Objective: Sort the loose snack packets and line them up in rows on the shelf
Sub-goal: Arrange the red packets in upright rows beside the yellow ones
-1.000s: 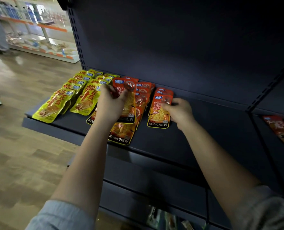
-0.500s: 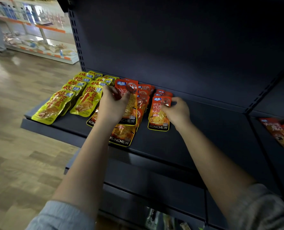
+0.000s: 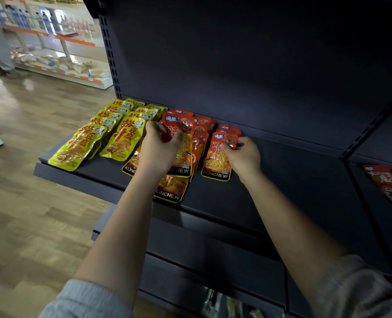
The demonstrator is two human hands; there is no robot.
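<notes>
Glossy plastic snack packets (image 3: pixel 124 140) lie on a matt dark metal shelf (image 3: pixel 270 187).

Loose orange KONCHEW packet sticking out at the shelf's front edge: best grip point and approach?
Pinch the loose orange packet by its near bottom edge, coming from the front. It lies flat on the shelf; its top is tucked under the stack beneath the left hand.

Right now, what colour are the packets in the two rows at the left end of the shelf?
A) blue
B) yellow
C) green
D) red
B: the two leftmost rows on the shelf are yellow packets; the orange-red packets lie to their right.
</notes>
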